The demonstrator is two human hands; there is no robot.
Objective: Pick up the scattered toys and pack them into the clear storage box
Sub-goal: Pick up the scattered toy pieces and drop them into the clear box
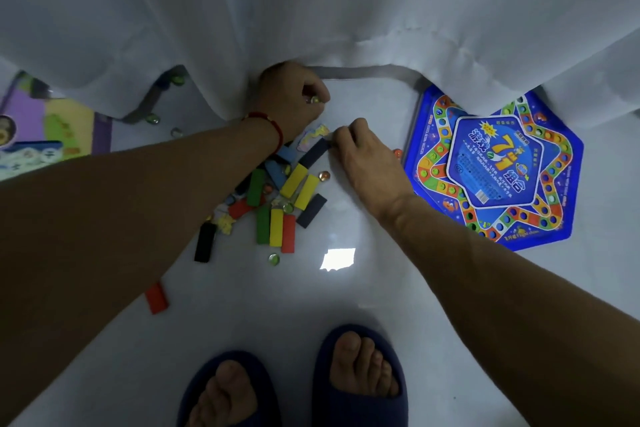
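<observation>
Several coloured wooden blocks (277, 204) lie in a heap on the pale floor, mixed with glass marbles (324, 175) and small cartoon cut-outs (313, 137). My left hand (294, 97), a red string at its wrist, is curled and holds marbles near the curtain hem. My right hand (360, 156) reaches down beside it, its fingertips on the end of a dark blue block (313, 151). A lone red block (156, 297) and a green marble (274, 259) lie apart, nearer me. No clear storage box shows.
A white curtain (346, 10) hangs over the far floor. A blue star-shaped game board (495, 166) lies at the right. A colourful play mat (45, 128) is at the left, more marbles (154, 120) by its edge. My feet in dark slippers (360, 378) stand below.
</observation>
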